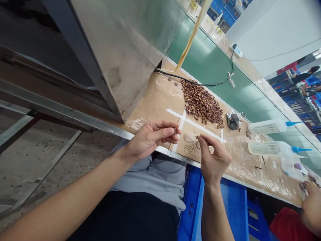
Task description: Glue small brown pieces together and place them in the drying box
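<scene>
Head view: two hands work over a taped square on the brown worktop (155,97). The left hand (150,137) has its grip pinched shut, on what I cannot tell. The right hand (213,157) pinches one small brown part (197,137) above the square. One heap of brown parts (202,103) lies behind; two squeeze bottles (269,127) lie right.
</scene>
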Tool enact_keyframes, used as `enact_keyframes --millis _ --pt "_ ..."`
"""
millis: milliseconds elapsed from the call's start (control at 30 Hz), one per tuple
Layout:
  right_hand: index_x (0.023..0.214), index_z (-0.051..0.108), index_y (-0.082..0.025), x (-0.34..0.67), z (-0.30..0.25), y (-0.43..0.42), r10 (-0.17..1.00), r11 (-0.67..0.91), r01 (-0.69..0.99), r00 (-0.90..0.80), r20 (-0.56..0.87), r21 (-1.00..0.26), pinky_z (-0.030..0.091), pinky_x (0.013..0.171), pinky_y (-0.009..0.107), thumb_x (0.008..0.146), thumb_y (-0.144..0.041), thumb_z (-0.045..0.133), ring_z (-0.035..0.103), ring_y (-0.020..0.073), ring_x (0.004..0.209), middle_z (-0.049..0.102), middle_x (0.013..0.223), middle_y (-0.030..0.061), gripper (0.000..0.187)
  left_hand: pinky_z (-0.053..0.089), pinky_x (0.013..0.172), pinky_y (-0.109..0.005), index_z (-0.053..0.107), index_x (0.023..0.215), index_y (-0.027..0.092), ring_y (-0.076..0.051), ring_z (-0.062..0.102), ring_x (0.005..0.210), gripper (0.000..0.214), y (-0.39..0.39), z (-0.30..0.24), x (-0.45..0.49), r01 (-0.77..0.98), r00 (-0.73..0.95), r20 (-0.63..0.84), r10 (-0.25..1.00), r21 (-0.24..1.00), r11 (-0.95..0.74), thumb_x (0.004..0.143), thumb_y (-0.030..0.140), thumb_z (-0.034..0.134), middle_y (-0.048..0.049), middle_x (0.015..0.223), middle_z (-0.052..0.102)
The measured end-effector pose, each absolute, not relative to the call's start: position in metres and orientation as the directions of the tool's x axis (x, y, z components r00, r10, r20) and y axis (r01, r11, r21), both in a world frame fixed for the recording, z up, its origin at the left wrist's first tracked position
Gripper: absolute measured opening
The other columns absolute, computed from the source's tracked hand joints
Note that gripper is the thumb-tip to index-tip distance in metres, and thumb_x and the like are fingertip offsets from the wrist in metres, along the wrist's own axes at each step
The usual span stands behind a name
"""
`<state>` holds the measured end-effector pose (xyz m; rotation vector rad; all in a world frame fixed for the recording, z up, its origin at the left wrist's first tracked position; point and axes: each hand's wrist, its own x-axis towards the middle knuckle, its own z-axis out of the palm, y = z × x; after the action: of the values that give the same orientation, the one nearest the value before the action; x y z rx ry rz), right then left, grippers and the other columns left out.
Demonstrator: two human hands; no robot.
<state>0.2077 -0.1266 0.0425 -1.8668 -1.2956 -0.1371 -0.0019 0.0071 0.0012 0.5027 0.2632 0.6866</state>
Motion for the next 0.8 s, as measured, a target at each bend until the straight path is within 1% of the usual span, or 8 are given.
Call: enact_keyframes --millis 133,233,400,467,600,800 --pt "0.115 0.091 -0.029 0.2043 0.0443 -0.1243 0.728 -0.121 0.842 0.435 0.529 -0.525 0.064 0.089 0.040 0.113 -0.041 0.080 0.082 0.0241 0.093 0.089 0.107 0.0032 0.016 0.070 0.088 -0.027 0.095 0.114 0.017 -0.016 0.085 0.088 0.021 0.0067 0.0010 -0.0021 -0.546 0.758 -0.034 0.652 0.512 0.663 0.095 0.023 0.101 -0.0089 0.111 0.091" --pt "0.115 0.091 -0.028 0.2027 0.0435 -0.1228 0.732 -0.118 0.863 0.410 0.545 -0.490 0.062 0.088 0.038 0.114 -0.038 0.080 0.080 0.0223 0.089 0.088 0.105 0.0026 0.015 0.070 0.089 -0.029 0.095 0.115 0.016 -0.017 0.085 0.088 0.020 0.0064 0.0004 -0.0027 -0.541 0.765 -0.037 0.643 0.505 0.672 0.096 0.022 0.099 -0.0096 0.111 0.090" --pt "0.114 0.091 -0.026 0.2012 0.0431 -0.1208 0.735 -0.122 0.886 0.383 0.559 -0.447 0.062 0.085 0.037 0.115 -0.040 0.078 0.080 0.0228 0.088 0.089 0.105 0.0042 0.019 0.070 0.090 -0.029 0.094 0.118 0.016 -0.017 0.085 0.091 0.018 0.0057 -0.0009 -0.0033 -0.550 0.766 -0.016 0.643 0.502 0.667 0.100 0.020 0.094 -0.0100 0.112 0.089" --pt "0.112 0.092 -0.025 0.2005 0.0434 -0.1199 0.725 -0.108 0.894 0.370 0.581 -0.434 0.062 0.085 0.036 0.113 -0.039 0.080 0.081 0.0220 0.088 0.089 0.104 0.0036 0.018 0.071 0.090 -0.029 0.094 0.119 0.016 -0.017 0.085 0.092 0.017 0.0055 -0.0016 -0.0034 -0.554 0.768 0.002 0.641 0.503 0.663 0.102 0.020 0.093 -0.0101 0.112 0.089" --pt "0.112 0.092 -0.026 0.1995 0.0423 -0.1196 0.713 -0.090 0.891 0.369 0.596 -0.445 0.062 0.087 0.035 0.111 -0.035 0.084 0.081 0.0210 0.088 0.089 0.104 0.0023 0.012 0.071 0.092 -0.030 0.094 0.121 0.016 -0.017 0.085 0.094 0.018 0.0054 -0.0025 -0.0034 -0.556 0.772 0.019 0.635 0.505 0.660 0.103 0.020 0.091 -0.0098 0.114 0.089" --pt "0.114 0.093 -0.027 0.1983 0.0408 -0.1223 0.703 -0.114 0.874 0.407 0.583 -0.472 0.062 0.090 0.036 0.110 -0.035 0.086 0.082 0.0217 0.091 0.089 0.105 0.0021 0.011 0.071 0.092 -0.029 0.094 0.120 0.017 -0.017 0.085 0.094 0.017 0.0053 -0.0020 -0.0041 -0.554 0.775 0.016 0.632 0.501 0.665 0.103 0.021 0.092 -0.0098 0.113 0.089"
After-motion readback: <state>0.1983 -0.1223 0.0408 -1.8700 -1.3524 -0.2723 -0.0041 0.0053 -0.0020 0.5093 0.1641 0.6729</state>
